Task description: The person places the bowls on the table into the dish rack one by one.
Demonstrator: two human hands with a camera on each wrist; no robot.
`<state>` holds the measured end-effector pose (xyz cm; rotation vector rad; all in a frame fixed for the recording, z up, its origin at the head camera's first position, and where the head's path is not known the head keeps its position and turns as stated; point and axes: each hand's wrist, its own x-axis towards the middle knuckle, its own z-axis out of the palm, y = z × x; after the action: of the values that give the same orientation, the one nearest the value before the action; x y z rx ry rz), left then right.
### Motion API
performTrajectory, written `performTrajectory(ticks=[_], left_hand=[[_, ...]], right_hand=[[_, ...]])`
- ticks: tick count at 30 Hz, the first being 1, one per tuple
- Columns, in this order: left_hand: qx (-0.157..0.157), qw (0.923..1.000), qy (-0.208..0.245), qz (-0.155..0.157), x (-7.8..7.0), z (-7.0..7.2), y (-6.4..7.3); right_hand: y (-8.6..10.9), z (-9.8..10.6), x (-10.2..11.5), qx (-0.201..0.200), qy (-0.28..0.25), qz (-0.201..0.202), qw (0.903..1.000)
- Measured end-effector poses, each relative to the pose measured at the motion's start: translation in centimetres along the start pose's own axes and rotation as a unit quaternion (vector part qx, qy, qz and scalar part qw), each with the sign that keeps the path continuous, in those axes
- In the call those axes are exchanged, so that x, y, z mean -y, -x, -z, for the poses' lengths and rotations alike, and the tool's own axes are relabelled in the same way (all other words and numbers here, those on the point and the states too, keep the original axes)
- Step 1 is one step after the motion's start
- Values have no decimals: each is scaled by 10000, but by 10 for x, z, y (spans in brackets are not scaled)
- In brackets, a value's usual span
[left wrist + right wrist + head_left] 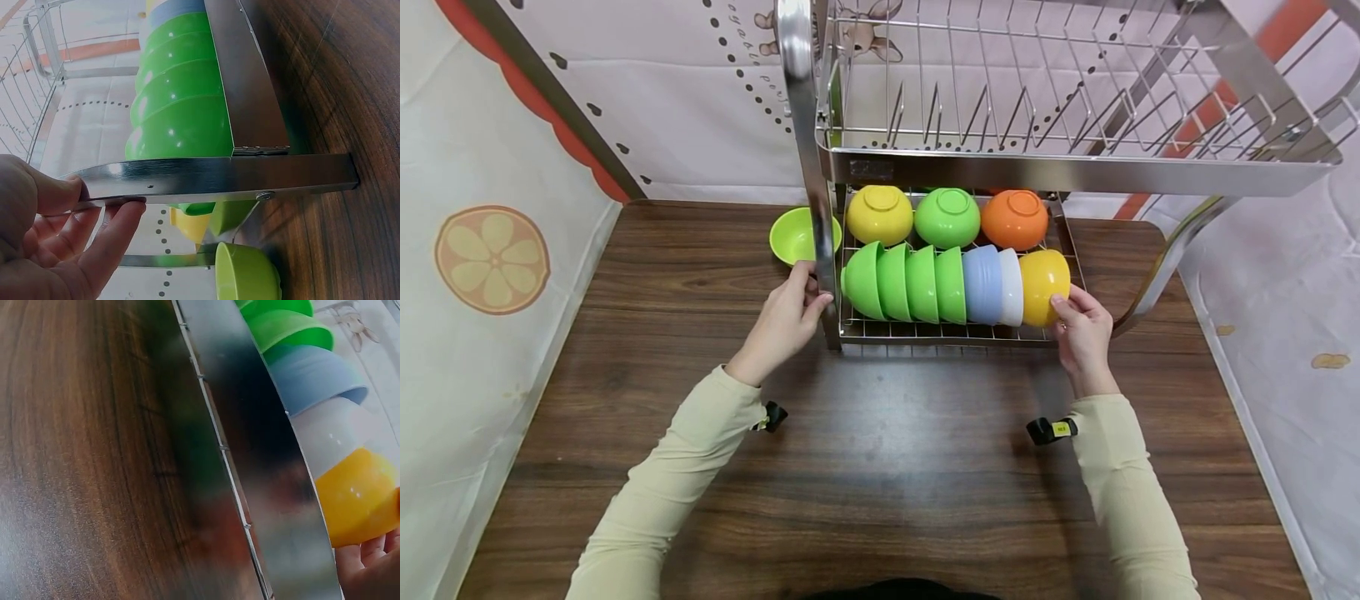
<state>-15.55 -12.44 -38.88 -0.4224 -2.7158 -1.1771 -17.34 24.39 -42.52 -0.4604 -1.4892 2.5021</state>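
A row of nested bowls lies on its side on the rack's lower shelf: several green bowls [886, 282], a blue one [982, 285], a white one [1011, 287] and a yellow-orange bowl [1045, 287] at the right end. My right hand [1084, 329] holds that end bowl, thumb on its front and fingers behind it. My left hand [786, 317] pinches the metal front post [206, 181] of the dish rack between thumb and fingers, beside the row's left end. Behind the row sit upside-down yellow [880, 217], green [947, 218] and orange [1015, 219] bowls.
A lime-green bowl [793, 237] stands upright on the wooden table [880, 483], left of the rack and behind my left hand. Overhead, the rack's upper wire shelf [1037, 92] juts out above the bowls. A curved metal leg [1157, 275] rises right of my right hand.
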Motion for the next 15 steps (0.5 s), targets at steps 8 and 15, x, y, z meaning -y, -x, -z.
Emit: performTrajectory(ticks=[8,15], left_hand=[[-23,10000,-61,44,0,0,0],[-38,10000,-66,9,1,0,0]], right_hand=[[-3,-4,-10,-282,1369,517,9888],[-2,-3,-13,-320,2368,905,9668]])
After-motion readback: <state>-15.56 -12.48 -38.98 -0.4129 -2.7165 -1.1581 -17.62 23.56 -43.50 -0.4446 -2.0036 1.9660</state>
